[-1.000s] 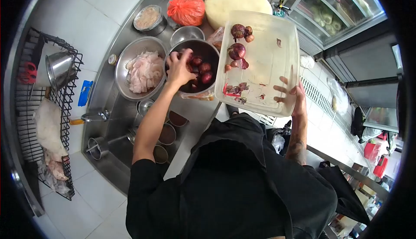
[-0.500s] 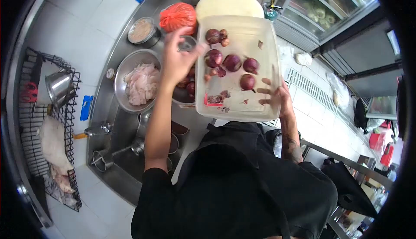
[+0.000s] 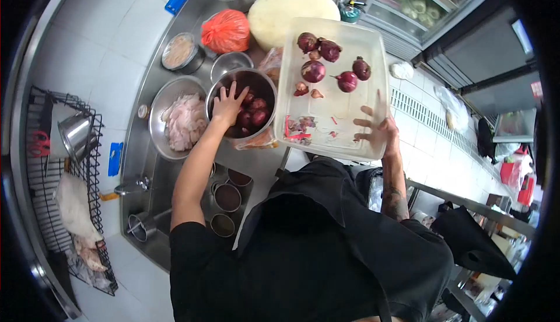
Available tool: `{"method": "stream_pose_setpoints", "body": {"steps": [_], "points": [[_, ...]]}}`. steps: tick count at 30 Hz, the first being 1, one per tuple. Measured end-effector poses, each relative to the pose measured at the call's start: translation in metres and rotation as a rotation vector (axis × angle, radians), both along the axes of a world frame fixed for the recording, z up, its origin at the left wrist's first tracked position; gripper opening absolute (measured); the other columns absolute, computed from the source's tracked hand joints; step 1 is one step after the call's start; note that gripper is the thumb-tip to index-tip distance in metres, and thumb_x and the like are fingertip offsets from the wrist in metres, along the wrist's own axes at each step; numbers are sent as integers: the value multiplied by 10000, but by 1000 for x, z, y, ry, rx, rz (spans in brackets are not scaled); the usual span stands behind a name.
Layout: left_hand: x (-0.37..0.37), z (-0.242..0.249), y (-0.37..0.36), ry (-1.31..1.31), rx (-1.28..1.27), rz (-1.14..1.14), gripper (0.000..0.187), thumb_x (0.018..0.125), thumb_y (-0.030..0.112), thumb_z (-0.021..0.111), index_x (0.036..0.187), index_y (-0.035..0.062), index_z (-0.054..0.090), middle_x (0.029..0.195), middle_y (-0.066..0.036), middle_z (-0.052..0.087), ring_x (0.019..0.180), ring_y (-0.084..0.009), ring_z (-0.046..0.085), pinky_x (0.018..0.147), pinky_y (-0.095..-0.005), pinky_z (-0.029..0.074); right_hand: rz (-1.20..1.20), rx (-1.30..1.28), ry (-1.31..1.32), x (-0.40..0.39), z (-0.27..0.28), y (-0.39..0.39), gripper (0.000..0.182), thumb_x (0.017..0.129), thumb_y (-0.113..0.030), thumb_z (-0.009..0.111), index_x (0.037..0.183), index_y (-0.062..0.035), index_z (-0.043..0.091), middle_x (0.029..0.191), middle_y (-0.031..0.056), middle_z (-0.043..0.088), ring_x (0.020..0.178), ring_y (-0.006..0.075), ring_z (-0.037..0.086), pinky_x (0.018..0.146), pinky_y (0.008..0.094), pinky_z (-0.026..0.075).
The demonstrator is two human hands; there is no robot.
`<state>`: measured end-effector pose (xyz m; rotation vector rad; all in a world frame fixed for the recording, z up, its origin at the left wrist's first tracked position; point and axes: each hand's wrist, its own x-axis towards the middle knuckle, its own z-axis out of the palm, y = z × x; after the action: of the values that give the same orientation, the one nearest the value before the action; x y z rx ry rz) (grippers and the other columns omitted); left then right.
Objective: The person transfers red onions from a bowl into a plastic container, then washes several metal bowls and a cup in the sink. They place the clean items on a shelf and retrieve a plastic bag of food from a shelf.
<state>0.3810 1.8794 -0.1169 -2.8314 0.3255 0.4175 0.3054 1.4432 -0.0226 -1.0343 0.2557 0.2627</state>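
Observation:
Fingers spread, my left hand (image 3: 226, 105) reaches over the near-left rim of a deep metal pot (image 3: 213, 86), with nothing gripped in it. Several red onions (image 3: 254, 112) lie inside that pot. My right hand (image 3: 385, 132) supports a translucent plastic container (image 3: 326, 118) by its right side, some fingers showing through the wall. In the container, larger red onions (image 3: 313, 71) sit toward the far end with a few small shallots (image 3: 317, 93). Loose onion skins (image 3: 300, 125) and red strips collect at its near end.
Left of the pot stands a bowl of pale sliced meat (image 3: 184, 121). Behind are an empty metal bowl (image 3: 231, 60), a red plastic bag (image 3: 226, 31) and a round cutting board (image 3: 291, 10). A sink (image 3: 169, 205) lies near left; a wire rack (image 3: 70, 193) hangs beyond.
My left hand has moved down from above the counter to the pot. The container has shifted right, uncovering the pot, and the onions in it have rolled to new spots.

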Motion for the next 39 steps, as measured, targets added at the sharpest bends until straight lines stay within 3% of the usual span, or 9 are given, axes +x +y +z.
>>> {"method": "stream_pose_setpoints", "body": {"steps": [6, 11, 15, 19, 31, 34, 36, 38, 39], "points": [[-15, 6, 6, -224, -343, -85, 982, 508, 220, 867, 1351, 59, 390, 1350, -300, 268, 1222, -525, 300, 1000, -526, 400, -38, -7, 32, -8, 2, 10, 767, 691, -171, 438, 1436, -107, 266, 1229, 198, 424, 934, 338, 577, 583, 448, 556], [-28, -1, 1, -302, -235, -188, 798, 538, 166, 857, 1217, 64, 451, 1414, -342, 181, 1259, -538, 283, 1025, -524, 375, -3, -16, 76, -10, -6, 15, 770, 694, -186, 442, 1441, -133, 265, 1236, 198, 407, 939, 339, 559, 600, 465, 545], [-24, 2, -3, -294, -253, -39, 553, 610, 123, 795, 1077, 74, 503, 1434, -391, 150, 1251, -506, 350, 934, -462, 487, 16, -38, 78, -11, -5, 18, 782, 680, -186, 444, 1441, -140, 269, 1239, 198, 399, 931, 350, 552, 600, 468, 529], [-13, -23, 3, -302, -197, 47, 413, 696, 85, 705, 1071, 37, 536, 1388, -393, 250, 1224, -510, 367, 939, -472, 474, 32, -37, 82, -11, -3, 21, 790, 670, -187, 447, 1438, -138, 270, 1249, 202, 389, 939, 356, 541, 602, 461, 518], [-11, 33, 15, -492, -686, 242, 536, 484, 297, 801, 933, 50, 645, 1157, -180, 519, 999, -402, 537, 883, -450, 473, 81, -40, 46, -7, -3, 26, 770, 686, -168, 434, 1440, -136, 283, 1247, 189, 413, 965, 349, 548, 644, 460, 523], [-7, 98, -1, -610, -912, 147, 463, 567, 211, 794, 961, 28, 634, 1055, -144, 578, 913, -329, 619, 822, -406, 523, 72, -37, 49, -7, -8, 26, 767, 691, -148, 426, 1444, -139, 279, 1247, 188, 419, 963, 341, 554, 644, 458, 523], [-5, 139, -27, -533, -1210, 77, 512, 577, 257, 823, 1008, 43, 648, 1068, -177, 591, 1058, -329, 562, 834, -413, 494, 89, -60, 42, -4, -7, 29, 766, 694, -137, 423, 1447, -143, 277, 1244, 188, 423, 960, 337, 559, 641, 459, 523], [-8, 178, -54, -475, -1216, -124, 612, 643, 298, 831, 1162, 68, 602, 1221, -163, 556, 1128, -295, 548, 834, -394, 511, 89, -49, 47, -3, -4, 31, 760, 696, -158, 431, 1441, -133, 282, 1247, 189, 437, 956, 347, 566, 639, 468, 527], [-18, 195, -67, -341, -1334, 44, 718, 677, 332, 831, 1283, 98, 527, 1338, -134, 488, 1162, -264, 533, 835, -381, 522, 91, -36, 48, -2, -2, 32, 753, 694, -175, 436, 1431, -116, 292, 1248, 193, 448, 967, 357, 565, 637, 477, 530]]}}
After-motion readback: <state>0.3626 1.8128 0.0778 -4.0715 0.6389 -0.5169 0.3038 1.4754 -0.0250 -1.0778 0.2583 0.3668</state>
